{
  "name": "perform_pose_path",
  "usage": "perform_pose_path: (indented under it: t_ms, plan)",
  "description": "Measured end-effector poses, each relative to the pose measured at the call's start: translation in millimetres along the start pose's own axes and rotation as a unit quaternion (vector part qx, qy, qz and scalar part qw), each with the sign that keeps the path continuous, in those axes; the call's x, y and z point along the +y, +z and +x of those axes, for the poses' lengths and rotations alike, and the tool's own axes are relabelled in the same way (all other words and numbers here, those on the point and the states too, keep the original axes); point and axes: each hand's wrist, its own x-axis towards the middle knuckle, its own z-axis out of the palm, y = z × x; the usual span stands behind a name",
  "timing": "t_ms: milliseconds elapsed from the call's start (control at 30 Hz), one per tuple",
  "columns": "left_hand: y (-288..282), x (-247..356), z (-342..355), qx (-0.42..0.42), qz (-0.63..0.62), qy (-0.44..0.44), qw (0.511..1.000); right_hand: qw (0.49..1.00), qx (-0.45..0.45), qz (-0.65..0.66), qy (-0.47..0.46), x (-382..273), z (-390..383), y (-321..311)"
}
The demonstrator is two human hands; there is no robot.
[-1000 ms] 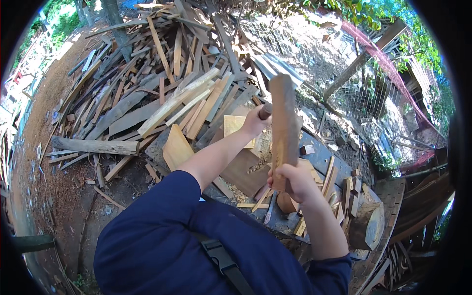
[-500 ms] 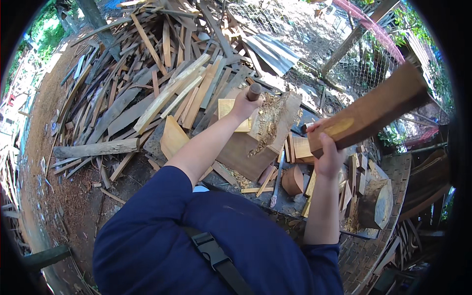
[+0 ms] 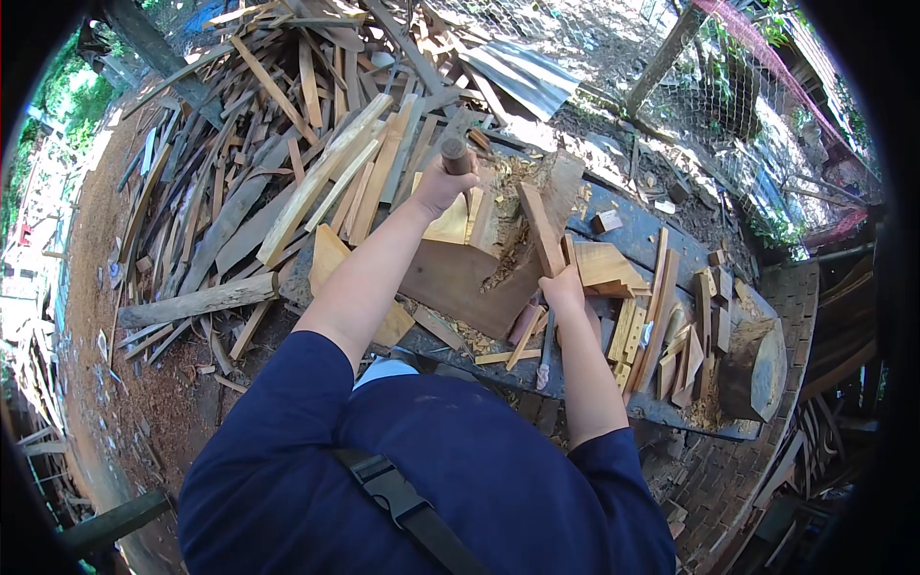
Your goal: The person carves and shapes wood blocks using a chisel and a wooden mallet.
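Note:
My left hand [image 3: 443,186] is closed around the round wooden handle of a chisel [image 3: 455,157], held upright. Its thin blade points down at a yellow wood piece [image 3: 447,228]; whether the tip touches is hard to tell. That piece rests on a large brown wooden block [image 3: 458,287] with a rough, chip-filled hollow [image 3: 513,230]. My right hand [image 3: 563,289] grips the near end of a long squared wooden billet [image 3: 541,230], whose far end reaches over the hollow, to the right of the chisel.
A dark bench [image 3: 623,216] carries offcuts, shavings and a cut log [image 3: 752,369] at its right end. Yellow notched pieces [image 3: 628,335] lie right of my right forearm. A tall heap of scrap boards [image 3: 278,144] spreads at the far left, beside a corrugated sheet [image 3: 525,77].
My right hand has swung the billet down and left from its raised position at the right. My left hand with the chisel has shifted slightly left and up in view.

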Motion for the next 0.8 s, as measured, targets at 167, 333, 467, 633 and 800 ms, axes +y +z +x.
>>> perform_pose_path:
  t_ms: [167, 333, 467, 633, 800]
  plan:
    - [5.3, 5.4, 7.2, 0.029, 0.006, -0.014, 0.999, 1.000, 0.012, 0.003, -0.003, -6.5, -5.1, 5.1]
    - [20.7, 8.4, 17.3, 0.075, 0.031, -0.027, 0.996, 0.994, 0.042, 0.090, -0.045, 0.2, -7.5, 23.6]
    - [56.4, -14.4, 19.2, 0.149, 0.125, 0.030, 0.980, 0.938, -0.068, 0.339, 0.011, -7.2, -13.6, 65.7]
    - [72.9, -8.3, 18.3, 0.121, 0.174, 0.060, 0.975, 0.949, -0.085, 0.301, 0.040, -55.6, -16.8, 70.4]
    - [78.4, -3.4, 18.6, 0.135, 0.190, 0.048, 0.971, 0.970, -0.047, 0.227, 0.071, -101.2, -11.5, 54.6]
